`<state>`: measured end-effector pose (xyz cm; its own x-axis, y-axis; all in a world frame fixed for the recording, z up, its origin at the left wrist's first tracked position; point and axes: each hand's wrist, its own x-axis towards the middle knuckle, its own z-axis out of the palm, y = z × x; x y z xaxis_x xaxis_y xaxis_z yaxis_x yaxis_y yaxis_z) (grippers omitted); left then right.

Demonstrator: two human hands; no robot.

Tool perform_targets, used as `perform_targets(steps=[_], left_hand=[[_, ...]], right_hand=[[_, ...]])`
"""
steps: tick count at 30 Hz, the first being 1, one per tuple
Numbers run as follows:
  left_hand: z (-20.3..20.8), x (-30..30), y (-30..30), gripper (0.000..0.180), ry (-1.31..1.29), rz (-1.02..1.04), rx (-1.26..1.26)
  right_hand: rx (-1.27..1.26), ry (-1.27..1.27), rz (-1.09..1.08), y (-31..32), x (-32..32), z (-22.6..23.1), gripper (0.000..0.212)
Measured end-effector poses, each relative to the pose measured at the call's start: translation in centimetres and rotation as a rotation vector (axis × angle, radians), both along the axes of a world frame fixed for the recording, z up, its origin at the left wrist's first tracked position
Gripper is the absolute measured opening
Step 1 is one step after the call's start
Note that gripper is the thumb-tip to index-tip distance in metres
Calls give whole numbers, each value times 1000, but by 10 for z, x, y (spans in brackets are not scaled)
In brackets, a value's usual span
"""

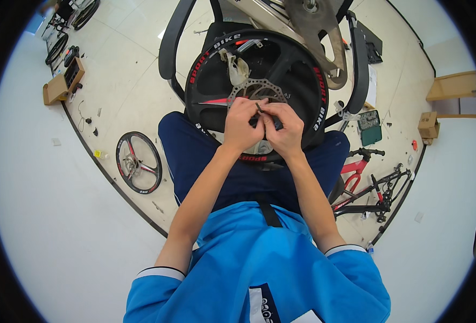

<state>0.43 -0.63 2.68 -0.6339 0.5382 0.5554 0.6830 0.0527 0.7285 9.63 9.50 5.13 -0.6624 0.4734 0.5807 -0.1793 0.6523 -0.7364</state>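
Observation:
Over a black bicycle wheel with red and white lettering, my two hands meet close together. My left hand is closed, its thumb and fingers pinching one side of a small dark part. From the other side my right hand is closed around the same part, with more black showing under its fingers. What the part is exactly, I cannot make out. Just beyond my fingertips a perforated metal brake disc lies on the wheel. A crumpled whitish wrapper rests beside the disc.
The wheel lies across a black armchair before my knees. A grey metal bike part juts in at the top right. On the floor are another wheel, a red and black bike frame, a green tool case and a cardboard box.

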Motion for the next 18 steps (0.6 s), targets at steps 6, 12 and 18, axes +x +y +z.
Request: perform_targets(steps=[6, 12, 18], left_hand=[[38, 15, -11, 16, -105, 183, 40], [68, 25, -14, 13, -168, 218, 14], [66, 24, -12, 15, -276, 288, -107]], right_hand=[[10, 13, 4, 3, 2, -2, 22], [6, 38, -18, -1, 1, -6, 21], [26, 71, -62, -9, -5, -5, 19]])
